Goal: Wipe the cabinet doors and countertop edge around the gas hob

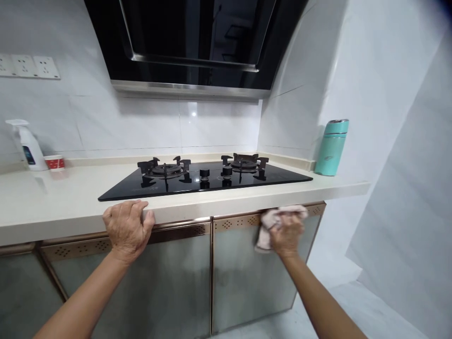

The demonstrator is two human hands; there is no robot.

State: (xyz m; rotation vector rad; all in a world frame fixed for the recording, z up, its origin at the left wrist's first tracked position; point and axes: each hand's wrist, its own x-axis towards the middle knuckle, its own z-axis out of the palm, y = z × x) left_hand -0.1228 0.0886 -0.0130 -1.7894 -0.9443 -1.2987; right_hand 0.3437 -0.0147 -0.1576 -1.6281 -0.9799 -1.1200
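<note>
With my right hand (287, 235) I press a pale pinkish-white cloth (265, 235) against the upper edge of the right cabinet door (247, 268). The cloth is bunched under my fingers and hangs down on the left side, slightly blurred. My left hand (129, 228) grips the front edge of the white countertop (197, 211), fingers curled over the top and thumb in front. Just behind those fingers lies the near left corner of the black glass gas stove (190, 186). The frosted door panels have bronze-coloured frames with small holes in the top strip.
A dark range hood (194, 75) hangs above the stove. To the right stands a turquoise flask (332, 148) near the counter's end. At far left are a white spray bottle (32, 148) and a red-and-white paper cup (54, 163). White wall (370, 117) borders the right side.
</note>
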